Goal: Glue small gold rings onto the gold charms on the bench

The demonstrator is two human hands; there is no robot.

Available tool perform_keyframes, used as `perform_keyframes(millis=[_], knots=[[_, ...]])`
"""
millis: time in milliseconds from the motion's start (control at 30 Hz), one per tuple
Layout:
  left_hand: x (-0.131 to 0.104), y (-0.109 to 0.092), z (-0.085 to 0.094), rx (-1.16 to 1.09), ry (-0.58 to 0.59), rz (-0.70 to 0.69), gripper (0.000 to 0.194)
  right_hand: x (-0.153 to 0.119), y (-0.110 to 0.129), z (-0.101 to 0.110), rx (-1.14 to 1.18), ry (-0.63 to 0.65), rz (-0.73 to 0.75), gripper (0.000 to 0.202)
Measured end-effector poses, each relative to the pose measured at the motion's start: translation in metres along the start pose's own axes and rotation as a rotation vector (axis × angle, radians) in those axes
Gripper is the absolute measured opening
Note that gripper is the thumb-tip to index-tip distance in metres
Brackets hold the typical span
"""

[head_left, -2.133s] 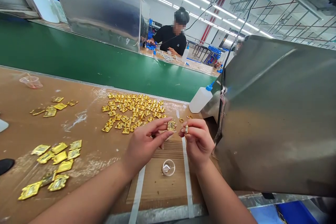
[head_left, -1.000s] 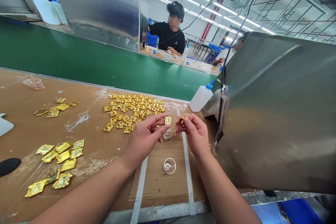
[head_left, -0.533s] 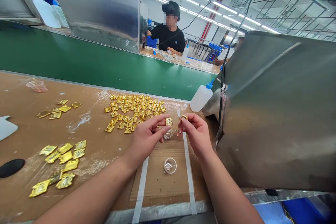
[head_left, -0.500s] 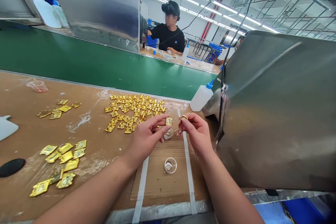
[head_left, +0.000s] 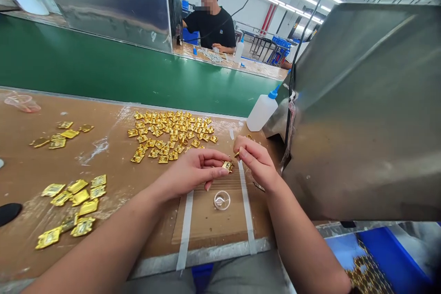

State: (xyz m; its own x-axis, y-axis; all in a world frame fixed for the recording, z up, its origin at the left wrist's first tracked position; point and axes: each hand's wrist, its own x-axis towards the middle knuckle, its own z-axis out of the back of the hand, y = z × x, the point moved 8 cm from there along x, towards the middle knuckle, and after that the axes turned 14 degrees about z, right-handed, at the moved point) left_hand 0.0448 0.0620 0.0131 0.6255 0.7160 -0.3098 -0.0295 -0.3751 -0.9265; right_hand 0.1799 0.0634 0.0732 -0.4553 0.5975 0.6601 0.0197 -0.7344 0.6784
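Note:
Between thumb and fingers, my left hand [head_left: 198,170] pinches a small square gold piece [head_left: 227,166]. My right hand [head_left: 257,158] is closed on a small gold ring [head_left: 236,154], just right of that piece and slightly above it. Below both hands a small clear cup [head_left: 222,200] stands on a cardboard sheet [head_left: 200,227] taped to the table. Beyond my left hand lies a large group of gold pieces [head_left: 172,131]. Larger gold pieces [head_left: 80,197] lie at the left.
A white bottle with a blue tip [head_left: 262,112] stands behind my right hand, beside a large metal panel [head_left: 361,124]. A green belt [head_left: 138,73] runs across the back. A person [head_left: 213,18] sits beyond it. A blue bin [head_left: 392,257] is at the lower right.
The view has tilted down and shifted. The gold piece and the ring are closer together. My right hand has turned, and the thin tool seen near the fingers before no longer shows there.

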Motion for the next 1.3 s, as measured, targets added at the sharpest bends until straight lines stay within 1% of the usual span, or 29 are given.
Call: perform_keyframes(millis=[133,267,433,600,733,867,1067,1167,1300], knots=[[0.0,0.005,-0.005,-0.011,0.077,0.035,0.035,0.002,0.005,-0.008,0.035,0.112,0.043,0.034],[-0.003,0.004,-0.008,0.017,0.122,0.073,0.033,0.003,0.007,-0.017,0.073,0.212,0.063,0.036],[-0.004,0.006,-0.007,0.058,0.123,0.109,0.03,0.002,0.009,-0.021,0.097,0.26,0.072,0.04],[-0.003,0.004,-0.01,0.049,0.132,0.115,0.028,0.002,0.012,-0.026,0.125,0.303,0.06,0.04],[-0.003,0.001,-0.011,0.027,0.139,0.113,0.026,0.001,0.013,-0.028,0.142,0.31,0.045,0.041],[-0.002,0.003,-0.007,0.054,0.105,0.121,0.026,-0.001,0.011,-0.029,0.129,0.317,0.05,0.041],[-0.001,0.001,-0.005,0.047,0.064,0.047,0.024,-0.001,0.008,-0.029,0.071,0.33,0.068,0.037],[0.0,0.001,-0.005,0.031,0.044,0.057,0.027,-0.001,0.006,-0.027,0.002,0.309,0.081,0.035],[0.0,0.003,-0.004,0.038,0.018,0.076,0.033,0.0,0.007,-0.025,-0.006,0.248,0.134,0.033]])
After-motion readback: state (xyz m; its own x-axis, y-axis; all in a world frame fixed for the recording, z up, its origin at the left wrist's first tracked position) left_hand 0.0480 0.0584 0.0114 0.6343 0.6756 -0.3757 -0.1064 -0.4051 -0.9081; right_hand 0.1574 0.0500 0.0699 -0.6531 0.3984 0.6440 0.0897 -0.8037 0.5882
